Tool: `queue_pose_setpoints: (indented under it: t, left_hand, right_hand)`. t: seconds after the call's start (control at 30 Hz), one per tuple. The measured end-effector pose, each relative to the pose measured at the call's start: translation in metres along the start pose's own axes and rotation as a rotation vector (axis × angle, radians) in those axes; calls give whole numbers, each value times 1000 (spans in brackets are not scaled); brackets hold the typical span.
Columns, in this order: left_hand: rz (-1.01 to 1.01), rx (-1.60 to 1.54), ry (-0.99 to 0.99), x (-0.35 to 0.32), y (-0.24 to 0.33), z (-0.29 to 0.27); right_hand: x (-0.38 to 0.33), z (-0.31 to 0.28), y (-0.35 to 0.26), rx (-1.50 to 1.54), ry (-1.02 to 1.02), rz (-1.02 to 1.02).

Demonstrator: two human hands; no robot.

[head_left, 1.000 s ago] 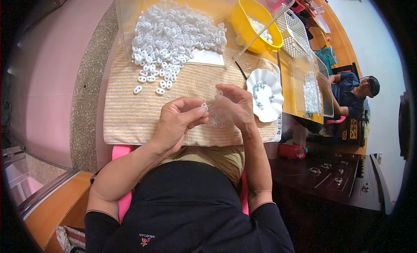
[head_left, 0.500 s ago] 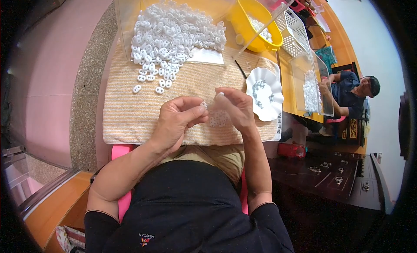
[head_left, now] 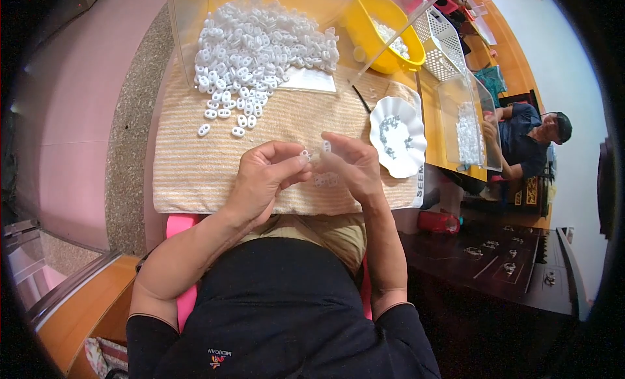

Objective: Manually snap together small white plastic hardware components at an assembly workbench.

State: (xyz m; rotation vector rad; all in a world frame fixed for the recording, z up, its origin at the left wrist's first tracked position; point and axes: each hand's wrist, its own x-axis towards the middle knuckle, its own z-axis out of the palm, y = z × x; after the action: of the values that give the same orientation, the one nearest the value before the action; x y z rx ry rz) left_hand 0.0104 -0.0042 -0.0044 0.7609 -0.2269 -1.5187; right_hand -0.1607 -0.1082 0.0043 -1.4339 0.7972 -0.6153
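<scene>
My left hand (head_left: 262,178) is closed in a pinch on a small white plastic piece with a hole (head_left: 305,154). Facing it, my right hand (head_left: 355,170) holds a white two-hole plastic piece (head_left: 326,146) between thumb and fingers. The two hands are close together over a striped beige towel (head_left: 189,170). Several whitish two-hole pieces (head_left: 325,180) lie on the towel just below my fingertips. A heap of white oval two-hole pieces (head_left: 260,50) spills toward me from a clear plastic bin (head_left: 182,40). Right of my right hand stands a white scalloped dish (head_left: 416,141) holding small grey-green parts (head_left: 392,137).
Behind the dish are a yellow basin (head_left: 355,27) with white pieces and a white perforated basket (head_left: 443,43). To the right, a co-worker (head_left: 537,131) sits by another clear bin (head_left: 491,141) of white pieces. A thin black stick (head_left: 361,99) lies near the dish.
My right hand's fingers have shifted slightly, and the white piece in them shows more clearly. My left hand keeps its pinch. The whole view has tilted a little.
</scene>
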Motion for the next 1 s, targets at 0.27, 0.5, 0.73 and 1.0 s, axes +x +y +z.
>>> queue_pose_setpoints:
  t: [0.27,0.5,0.73,1.0]
  left_hand:
    - [-27,23,5,0,0,-1]
    - [-40,32,15,-2,2,3]
    - [-48,46,8,-3,1,3]
    - [-52,63,5,-3,0,4]
  right_hand:
    - [-4,3,-2,20,-41,20]
    - [-6,3,-2,42,-84,23]
    - [-8,5,-3,50,-89,33]
    - [-9,5,-4,29,-96,32]
